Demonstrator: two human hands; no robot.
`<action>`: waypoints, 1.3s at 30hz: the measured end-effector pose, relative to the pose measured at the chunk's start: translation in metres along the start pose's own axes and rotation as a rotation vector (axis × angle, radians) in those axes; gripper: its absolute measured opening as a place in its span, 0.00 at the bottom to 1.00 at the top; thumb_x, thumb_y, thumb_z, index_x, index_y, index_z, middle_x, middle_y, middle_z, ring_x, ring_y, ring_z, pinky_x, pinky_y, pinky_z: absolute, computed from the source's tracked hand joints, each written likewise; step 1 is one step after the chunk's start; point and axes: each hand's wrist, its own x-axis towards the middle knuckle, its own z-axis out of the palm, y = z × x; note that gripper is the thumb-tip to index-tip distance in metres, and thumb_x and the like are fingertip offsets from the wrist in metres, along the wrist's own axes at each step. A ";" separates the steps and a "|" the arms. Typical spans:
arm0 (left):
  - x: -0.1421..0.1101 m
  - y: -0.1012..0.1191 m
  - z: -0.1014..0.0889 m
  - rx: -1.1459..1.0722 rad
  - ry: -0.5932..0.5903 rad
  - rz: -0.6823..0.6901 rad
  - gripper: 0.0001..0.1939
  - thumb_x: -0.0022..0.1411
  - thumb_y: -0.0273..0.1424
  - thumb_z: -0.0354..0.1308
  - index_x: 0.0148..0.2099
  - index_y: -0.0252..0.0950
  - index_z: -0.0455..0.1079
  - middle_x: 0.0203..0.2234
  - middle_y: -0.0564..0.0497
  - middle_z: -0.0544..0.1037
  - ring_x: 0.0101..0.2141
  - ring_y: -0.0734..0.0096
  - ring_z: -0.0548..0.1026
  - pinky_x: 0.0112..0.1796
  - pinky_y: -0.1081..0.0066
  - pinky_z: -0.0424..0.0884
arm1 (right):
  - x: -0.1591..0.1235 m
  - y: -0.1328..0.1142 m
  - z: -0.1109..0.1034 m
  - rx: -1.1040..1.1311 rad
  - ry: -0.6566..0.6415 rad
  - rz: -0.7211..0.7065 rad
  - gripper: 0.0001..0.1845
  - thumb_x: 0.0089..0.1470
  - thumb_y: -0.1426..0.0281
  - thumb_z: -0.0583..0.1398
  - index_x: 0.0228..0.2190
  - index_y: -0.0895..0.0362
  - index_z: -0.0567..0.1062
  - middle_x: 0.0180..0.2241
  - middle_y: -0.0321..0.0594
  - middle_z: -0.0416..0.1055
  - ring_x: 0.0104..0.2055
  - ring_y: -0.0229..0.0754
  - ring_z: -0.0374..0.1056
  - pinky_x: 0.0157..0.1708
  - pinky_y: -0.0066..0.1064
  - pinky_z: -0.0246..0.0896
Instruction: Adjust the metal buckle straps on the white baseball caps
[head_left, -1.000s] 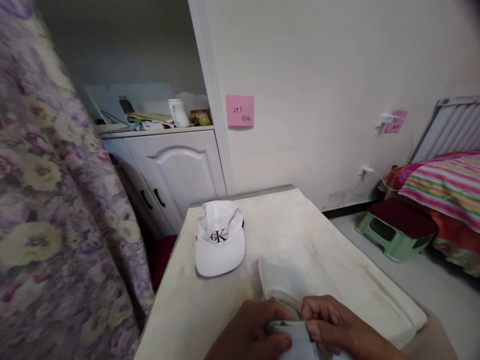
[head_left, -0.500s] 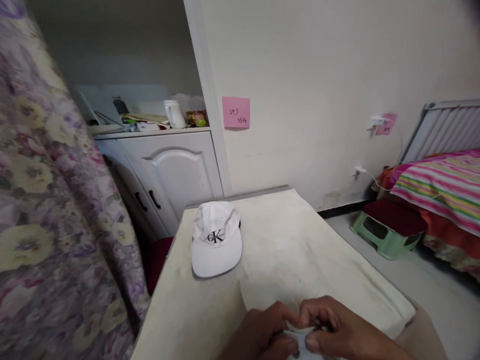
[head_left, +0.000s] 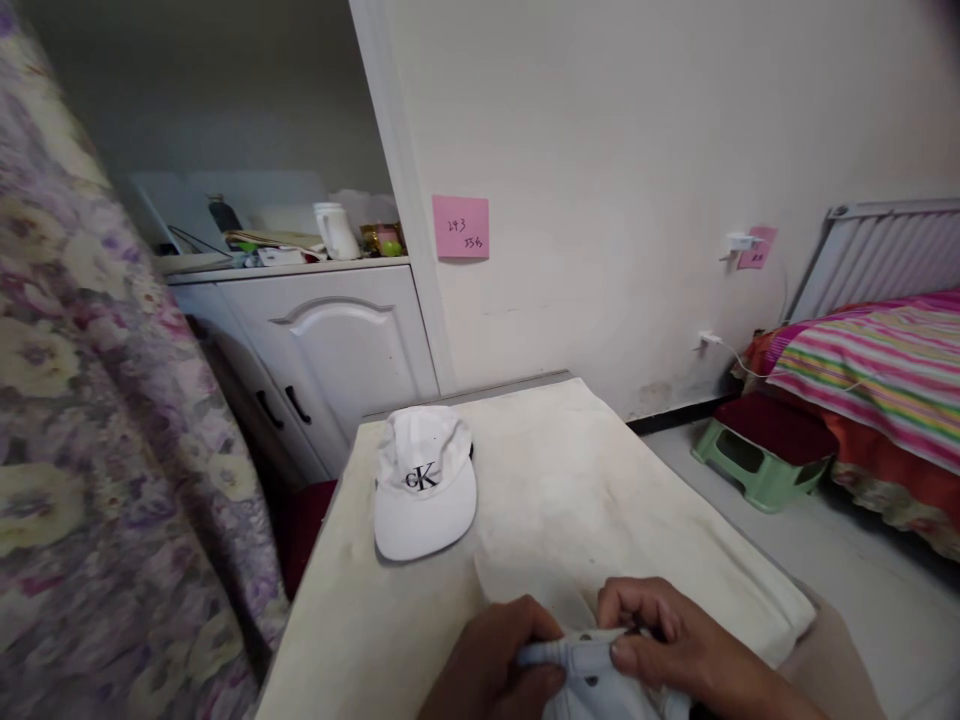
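At the bottom edge, my left hand (head_left: 491,665) and my right hand (head_left: 679,650) pinch the top edge of a pale blue-white garment (head_left: 592,675) with small dark buttons. They hold it over the near end of a table covered with a cream cloth (head_left: 600,490). A flap of pale fabric (head_left: 525,590) lies flat just beyond my fingers. A white cap (head_left: 424,480) with a black logo rests on the table's far left part, well away from both hands.
A floral curtain (head_left: 90,430) hangs along the left. A white cabinet (head_left: 322,340) with clutter on top stands behind the table. A pink note (head_left: 460,227) is on the wall. A green stool (head_left: 757,455) and a striped bed (head_left: 885,360) are at the right.
The raised pale fabric in front of my hands has dropped flat onto the table. My hands have shifted their grip and now hold a buttoned edge. The view has drifted slightly right.
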 end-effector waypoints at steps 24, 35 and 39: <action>0.002 0.009 0.006 -0.271 -0.117 -0.069 0.11 0.53 0.37 0.62 0.36 0.37 0.68 0.24 0.58 0.65 0.27 0.72 0.62 0.29 0.71 0.56 | -0.007 -0.013 0.019 -0.106 0.013 -0.078 0.11 0.53 0.62 0.66 0.29 0.55 0.71 0.32 0.35 0.67 0.34 0.41 0.62 0.34 0.32 0.54; 0.005 0.010 0.008 -0.046 -0.020 -0.078 0.07 0.57 0.34 0.57 0.37 0.38 0.69 0.29 0.55 0.70 0.33 0.66 0.67 0.33 0.69 0.61 | -0.006 -0.017 0.028 -0.467 0.234 -0.075 0.09 0.55 0.62 0.62 0.28 0.55 0.74 0.24 0.33 0.63 0.26 0.39 0.57 0.27 0.32 0.48; 0.005 0.011 0.013 0.165 0.034 -0.030 0.18 0.48 0.27 0.61 0.44 0.40 0.69 0.35 0.54 0.74 0.37 0.63 0.69 0.37 0.68 0.64 | -0.007 -0.019 0.028 -0.305 0.239 0.042 0.17 0.55 0.54 0.61 0.28 0.55 0.70 0.21 0.28 0.55 0.25 0.37 0.51 0.25 0.31 0.45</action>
